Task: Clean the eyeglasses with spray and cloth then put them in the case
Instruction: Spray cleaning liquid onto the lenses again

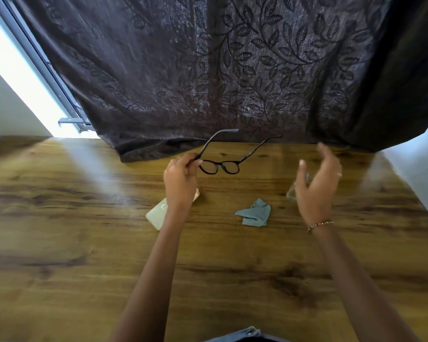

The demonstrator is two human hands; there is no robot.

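The spray bottle is mostly hidden behind the blurred right hand. The left hand covers part of the glasses case.

No readable text anywhere; the pale case bears only a small, illegible emblem.

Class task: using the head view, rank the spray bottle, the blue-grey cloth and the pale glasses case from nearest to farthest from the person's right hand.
From the right hand:
1. Small clear spray bottle, partly hidden just behind the palm.
2. Crumpled blue-grey cloth, on the wooden table toward the left hand.
3. Pale oblong glasses case, beneath the left forearm.
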